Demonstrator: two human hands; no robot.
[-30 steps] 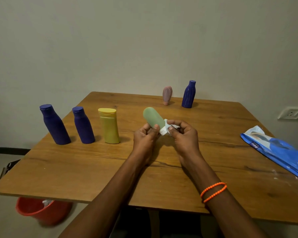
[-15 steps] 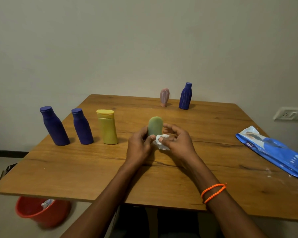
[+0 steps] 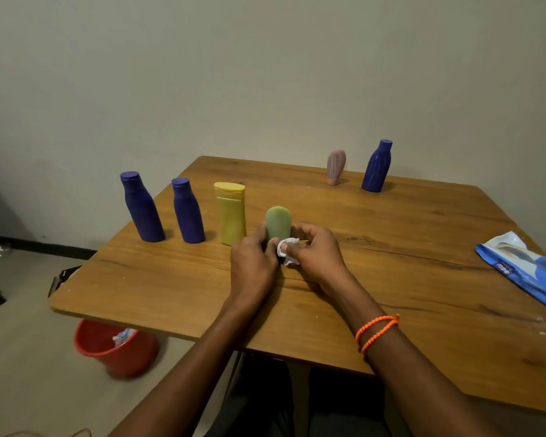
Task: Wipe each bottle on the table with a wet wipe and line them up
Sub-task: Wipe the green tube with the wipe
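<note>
The left hand (image 3: 251,263) has its fingers curled around the lower part of the green bottle (image 3: 278,223), which stands upright just right of the yellow bottle (image 3: 230,213), while the right hand (image 3: 316,252) pinches a crumpled white wipe (image 3: 286,252) against the bottle's base. Two blue bottles (image 3: 142,208) (image 3: 187,212) stand left of the yellow one on the tabletop (image 3: 171,279). A pink bottle (image 3: 335,167) and another blue bottle (image 3: 376,167) stand near the far edge, and a blue wipe pack (image 3: 527,266) lies at the right.

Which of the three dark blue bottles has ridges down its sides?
The blue bottle at the far right, beside the pink bottle. The two blue bottles at the left are smooth.
</note>
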